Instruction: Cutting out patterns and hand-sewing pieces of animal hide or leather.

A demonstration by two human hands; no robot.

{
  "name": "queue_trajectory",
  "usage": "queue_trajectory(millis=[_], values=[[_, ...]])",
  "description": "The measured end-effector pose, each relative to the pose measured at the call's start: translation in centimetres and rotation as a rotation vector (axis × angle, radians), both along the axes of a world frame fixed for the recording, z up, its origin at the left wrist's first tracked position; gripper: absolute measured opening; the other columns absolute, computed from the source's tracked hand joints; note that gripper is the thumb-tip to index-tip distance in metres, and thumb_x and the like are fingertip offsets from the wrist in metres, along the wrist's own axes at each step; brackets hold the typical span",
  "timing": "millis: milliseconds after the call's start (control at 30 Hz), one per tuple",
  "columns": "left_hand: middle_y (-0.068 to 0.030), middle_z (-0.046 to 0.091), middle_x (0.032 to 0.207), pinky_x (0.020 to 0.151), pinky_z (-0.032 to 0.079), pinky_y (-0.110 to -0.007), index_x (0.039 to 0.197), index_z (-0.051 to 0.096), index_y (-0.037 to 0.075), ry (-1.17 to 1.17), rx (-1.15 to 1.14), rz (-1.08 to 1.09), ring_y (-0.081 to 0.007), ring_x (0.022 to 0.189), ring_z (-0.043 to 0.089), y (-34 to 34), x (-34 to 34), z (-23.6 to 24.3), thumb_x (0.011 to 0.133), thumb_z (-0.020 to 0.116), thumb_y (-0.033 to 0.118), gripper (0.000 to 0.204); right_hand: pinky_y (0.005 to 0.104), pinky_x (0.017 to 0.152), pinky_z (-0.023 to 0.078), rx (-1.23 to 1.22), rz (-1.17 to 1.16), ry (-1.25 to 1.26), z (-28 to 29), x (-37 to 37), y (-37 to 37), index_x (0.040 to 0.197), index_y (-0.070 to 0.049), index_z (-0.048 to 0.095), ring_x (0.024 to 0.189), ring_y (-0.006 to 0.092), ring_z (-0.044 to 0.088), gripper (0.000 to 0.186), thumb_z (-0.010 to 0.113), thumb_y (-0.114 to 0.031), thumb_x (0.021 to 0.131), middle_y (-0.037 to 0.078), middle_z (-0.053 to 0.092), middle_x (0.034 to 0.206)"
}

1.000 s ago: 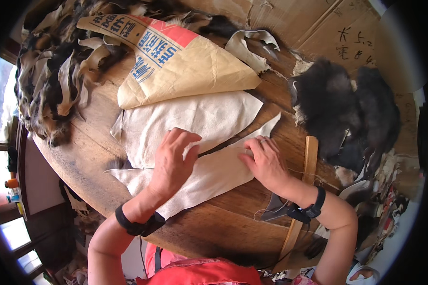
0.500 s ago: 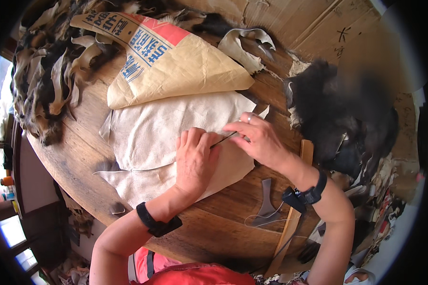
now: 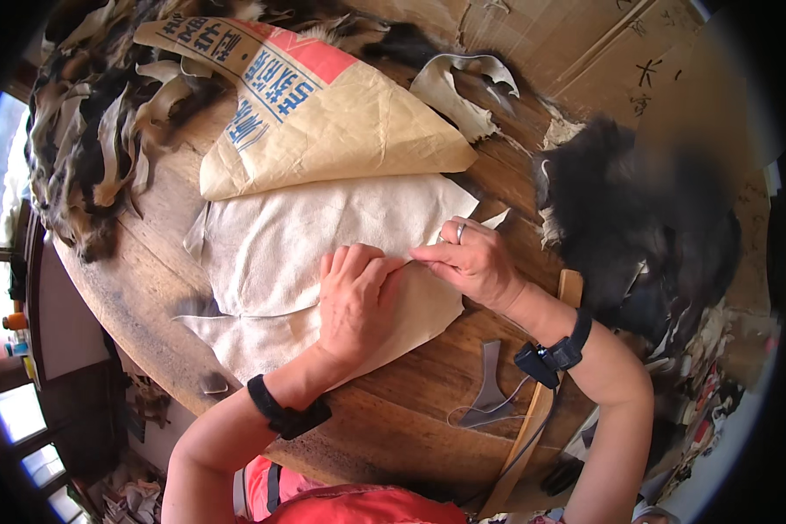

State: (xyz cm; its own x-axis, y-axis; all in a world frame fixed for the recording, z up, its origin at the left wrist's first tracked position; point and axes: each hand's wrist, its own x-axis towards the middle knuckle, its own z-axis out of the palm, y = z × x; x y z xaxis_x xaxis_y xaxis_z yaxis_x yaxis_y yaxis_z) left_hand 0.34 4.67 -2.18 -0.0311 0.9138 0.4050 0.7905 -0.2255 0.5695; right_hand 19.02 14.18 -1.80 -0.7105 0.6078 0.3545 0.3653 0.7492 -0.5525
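A pale, suede-like hide (image 3: 275, 244) lies spread on a wooden table, with a seam or slit running across it towards my hands. My left hand (image 3: 355, 301) rests on the hide, its fingers curled over and closed on the edge along that line. Right beside it, my right hand (image 3: 472, 262), with a ring on one finger, is closed in a pinch at the same edge. Whatever small thing sits between its fingertips is hidden. A brown paper sack (image 3: 341, 131) with printing and a red patch covers the far part of the hide.
Fur strips (image 3: 79, 157) are heaped at the far left, and a black fur pelt (image 3: 637, 227) lies on the right. Near my right forearm are a wooden strip (image 3: 533, 419) and a grey flat piece (image 3: 489, 384) with a thin thread. Cardboard (image 3: 576, 52) stands behind.
My right hand has moved slightly down and closer to the left, its fingers now pinching at the edge. The dark gap between the hands has narrowed. My left hand stays about in place.
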Motion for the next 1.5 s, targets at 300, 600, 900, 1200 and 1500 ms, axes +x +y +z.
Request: queue_trajectory(millis=[300,600,900,1200,1500], values=[[-0.0022,0.062,0.087,0.078,0.041,-0.036,0.087,0.073,0.011,-0.168,-0.116,0.034,-0.0227,0.084,0.057,0.2,-0.5,0.1,0.075,0.075,0.003,0.015,0.039,0.07,0.053,-0.126,0.063,-0.03,3.0,-1.2,1.2,0.094,-0.008,0.067,0.081,0.0303,0.064,0.011,0.07,-0.009,0.084,0.009,0.059,0.084],[-0.0031,0.06,0.095,0.08,0.041,-0.035,0.091,0.074,0.01,-0.18,-0.181,0.036,-0.0215,0.086,0.057,-0.2,-0.4,0.3,0.078,0.074,0.004,0.014,0.0403,0.071,0.054,-0.255,0.214,-0.143,2.4,-1.4,3.4,0.096,-0.009,0.067,0.082,0.0323,0.067,0.008,0.063,-0.015,0.094,0.011,0.063,0.086],[-0.004,0.059,0.096,0.08,0.041,-0.036,0.094,0.073,0.009,-0.148,-0.177,0.015,-0.0217,0.086,0.057,-0.1,-0.9,0.5,0.08,0.072,0.003,0.015,0.0399,0.073,0.052,-0.229,0.222,-0.167,2.4,-1.7,3.1,0.099,-0.007,0.066,0.083,0.0311,0.064,0.012,0.068,-0.009,0.087,0.01,0.062,0.092],[-0.0049,0.059,0.099,0.081,0.04,-0.036,0.096,0.07,0.01,-0.172,-0.174,0.014,-0.023,0.087,0.057,0.0,-0.6,0.3,0.081,0.07,0.002,0.017,0.0452,0.062,0.055,0.064,0.286,-0.361,2.9,-3.6,3.2,0.108,-0.004,0.049,0.077,0.0359,0.069,0.041,0.067,-0.017,0.074,0.016,0.062,0.091],[-0.0063,0.06,0.101,0.083,0.04,-0.038,0.098,0.068,0.008,-0.193,-0.223,0.057,-0.0263,0.093,0.056,-0.1,-0.7,0.4,0.082,0.068,0.004,0.016,0.0346,0.054,0.054,0.35,0.548,-0.388,1.8,-3.3,2.7,0.097,-0.01,0.054,0.069,0.0226,0.067,0.021,0.065,-0.017,0.081,0.009,0.065,0.087]])
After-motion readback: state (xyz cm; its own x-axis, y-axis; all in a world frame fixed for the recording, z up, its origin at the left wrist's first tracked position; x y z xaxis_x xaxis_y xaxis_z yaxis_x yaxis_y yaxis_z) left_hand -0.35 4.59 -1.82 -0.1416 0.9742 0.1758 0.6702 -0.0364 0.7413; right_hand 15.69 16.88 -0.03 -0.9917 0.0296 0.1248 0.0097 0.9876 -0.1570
